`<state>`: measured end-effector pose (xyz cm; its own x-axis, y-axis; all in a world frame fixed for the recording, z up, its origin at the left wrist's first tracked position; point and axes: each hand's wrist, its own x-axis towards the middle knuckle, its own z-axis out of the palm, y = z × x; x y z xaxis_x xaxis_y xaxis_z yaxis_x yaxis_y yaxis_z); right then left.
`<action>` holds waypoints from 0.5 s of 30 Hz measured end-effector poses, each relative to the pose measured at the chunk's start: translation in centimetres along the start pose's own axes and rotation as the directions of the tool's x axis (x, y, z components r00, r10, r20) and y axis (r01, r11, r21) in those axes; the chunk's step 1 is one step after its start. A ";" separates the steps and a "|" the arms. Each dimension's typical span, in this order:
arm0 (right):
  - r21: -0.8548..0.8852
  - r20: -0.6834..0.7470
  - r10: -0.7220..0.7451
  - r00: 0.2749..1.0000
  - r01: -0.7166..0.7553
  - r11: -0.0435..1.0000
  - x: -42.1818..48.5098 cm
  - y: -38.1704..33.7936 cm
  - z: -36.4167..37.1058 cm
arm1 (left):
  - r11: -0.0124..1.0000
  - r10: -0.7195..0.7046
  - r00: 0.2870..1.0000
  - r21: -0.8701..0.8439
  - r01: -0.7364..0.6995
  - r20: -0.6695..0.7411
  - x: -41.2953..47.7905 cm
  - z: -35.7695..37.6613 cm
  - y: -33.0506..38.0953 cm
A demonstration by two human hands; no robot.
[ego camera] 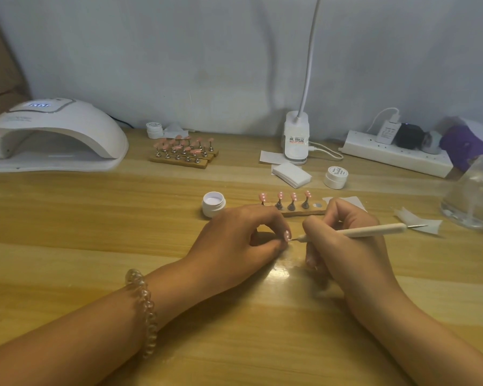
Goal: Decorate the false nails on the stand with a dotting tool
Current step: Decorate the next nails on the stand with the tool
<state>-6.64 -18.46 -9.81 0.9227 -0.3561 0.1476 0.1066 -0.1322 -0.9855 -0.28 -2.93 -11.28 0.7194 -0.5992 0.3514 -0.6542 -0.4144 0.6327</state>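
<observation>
Pink nail (287,235) with white dots, pinched between left hand (234,235) fingertips, just in front of stand (304,212). Tool (374,231) tip touches the nail; right hand (343,246) grips the tool pen-style. Stand carries four dotted nails upright, with a silver disc at its right end. Open jar (214,203) on surface (95,218), just left of stand.

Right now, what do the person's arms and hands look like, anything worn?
Both forearms are bare, no sleeves in view. The left hand and right hand show no gloves or rings. A clear spiral coil band circles the left wrist; the right wrist is bare.
</observation>
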 end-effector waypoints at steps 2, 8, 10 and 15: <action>-0.004 0.005 -0.002 1.000 0.002 1.000 0.0 0.0 0.0 | 1.000 0.003 1.000 0.003 -0.003 0.000 0.0 0.0 0.0; -0.012 0.007 -0.008 1.000 0.009 1.000 0.1 0.1 -0.1 | 1.000 0.010 1.000 0.004 -0.010 -0.003 0.0 0.1 -0.2; -0.007 0.007 -0.007 1.000 0.007 1.000 0.1 0.1 0.0 | 1.000 0.009 1.000 0.004 -0.009 -0.004 0.0 0.1 -0.1; -0.006 -0.006 -0.009 1.000 0.009 1.000 0.1 0.1 0.0 | 1.000 0.004 1.000 0.001 -0.004 -0.003 0.0 0.1 -0.1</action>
<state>-6.55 -18.53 -9.94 0.9195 -0.3603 0.1569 0.1125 -0.1414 -0.9835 -0.26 -2.92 -11.39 0.7173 -0.5990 0.3558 -0.6575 -0.4130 0.6302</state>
